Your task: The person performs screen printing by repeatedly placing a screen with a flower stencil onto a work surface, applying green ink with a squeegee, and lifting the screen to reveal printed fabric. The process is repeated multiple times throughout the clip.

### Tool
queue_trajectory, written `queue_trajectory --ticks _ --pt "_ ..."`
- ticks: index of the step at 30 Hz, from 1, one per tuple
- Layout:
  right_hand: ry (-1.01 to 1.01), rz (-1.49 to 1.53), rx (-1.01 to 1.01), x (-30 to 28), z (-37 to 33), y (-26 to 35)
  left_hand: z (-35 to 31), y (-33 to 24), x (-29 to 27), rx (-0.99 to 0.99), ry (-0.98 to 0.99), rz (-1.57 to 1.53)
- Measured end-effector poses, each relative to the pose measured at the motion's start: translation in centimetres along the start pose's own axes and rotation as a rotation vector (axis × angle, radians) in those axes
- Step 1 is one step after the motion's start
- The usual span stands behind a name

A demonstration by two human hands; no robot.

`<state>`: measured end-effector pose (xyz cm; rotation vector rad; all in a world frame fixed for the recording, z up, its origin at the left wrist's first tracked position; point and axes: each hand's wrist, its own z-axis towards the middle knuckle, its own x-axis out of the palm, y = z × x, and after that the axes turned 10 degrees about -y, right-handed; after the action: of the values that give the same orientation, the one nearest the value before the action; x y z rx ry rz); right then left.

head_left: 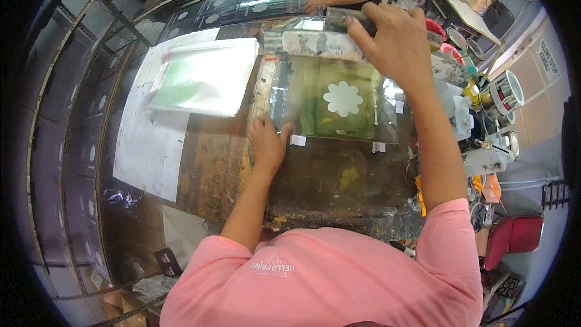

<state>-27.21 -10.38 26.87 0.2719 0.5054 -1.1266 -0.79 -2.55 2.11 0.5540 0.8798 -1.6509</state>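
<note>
Two hands on stained bench. Left hand (267, 142), fingers together, presses transparent sheet (331, 102) flat at its 8 o'clock corner; flower print (343, 99) centered, sheet's long axis left-right. Right hand (393, 45) clamps squeegee (339, 19) at 12. Paint cans (505, 92) at 3, contents unclear. Stack of clear bags (206, 77) at 10.

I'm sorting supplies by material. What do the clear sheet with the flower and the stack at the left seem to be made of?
Sheet: probably glossy clear plastic film; it glints and the green below shows through. Stack: likely thin translucent plastic bags or sheets, milky with a soft sheen. Left hand holds the sheet's edge.
</note>
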Motion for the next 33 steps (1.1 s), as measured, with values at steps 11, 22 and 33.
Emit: queue_trajectory --ticks 11,22,33 --pt "0.044 -0.002 0.045 0.8 3.9 -2.0 2.7 -2.5 0.7 -0.096 0.027 -0.516" --pt "0.102 -0.004 0.066 0.2 3.6 -1.6 13.3 6.0 -4.5 -0.282 -0.006 -0.512" --pt "0.128 -0.027 0.07 0.1 3.6 -1.3 19.1 22.7 -1.4 -0.531 -0.091 -0.138"
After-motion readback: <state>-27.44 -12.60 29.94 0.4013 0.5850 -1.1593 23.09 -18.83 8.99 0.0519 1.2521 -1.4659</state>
